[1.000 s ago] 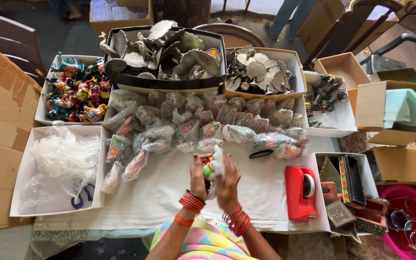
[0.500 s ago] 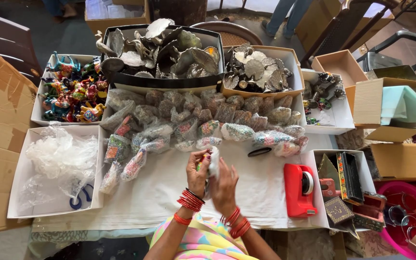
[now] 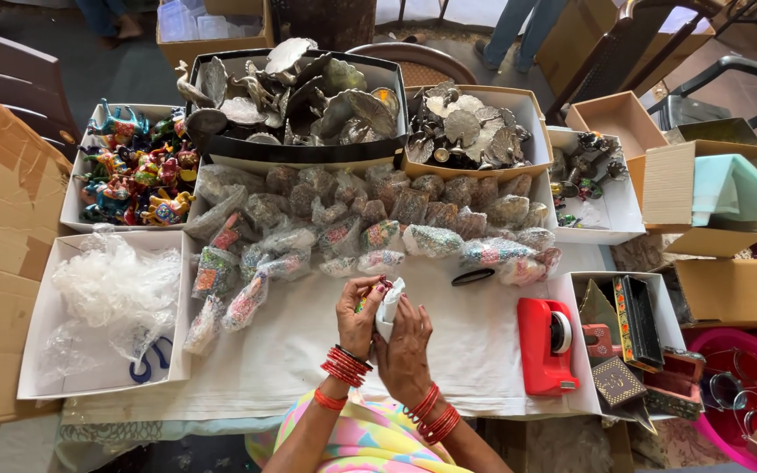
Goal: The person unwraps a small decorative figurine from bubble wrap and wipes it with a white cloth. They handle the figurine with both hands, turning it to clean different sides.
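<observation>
1. Where the two forearms rise from the bottom edge, both wrists ringed with red bangles, the hands meet over the white cloth (image 3: 291, 337) near the table's front.
2. Seen from its back, the left hand (image 3: 358, 317) has its fingers curled in and pressed together around a small wrapped object (image 3: 389, 307) — only a fold of white wrapping shows clearly.
3. Fingers close together and pointing away, the right hand (image 3: 406, 346) lies palm down with its fingertips pressed against that same wrapping; the two hands touch.
4. Just right of the hands stands a red tape dispenser (image 3: 545, 343), and beyond it a black hair band (image 3: 472, 277) lies on the cloth.
5. To the left, a white box (image 3: 37, 350) holds crumpled clear plastic bags (image 3: 111, 285) and blue-handled scissors (image 3: 146, 363).
6. Farther back, rows of small wrapped packets (image 3: 378, 219) stretch across the cloth.
7. Behind them sit a box of bright painted figurines (image 3: 137, 175) and a black tray of dull metal pieces (image 3: 295, 92) — with a second box of metal pieces (image 3: 470, 131) to its right.
</observation>
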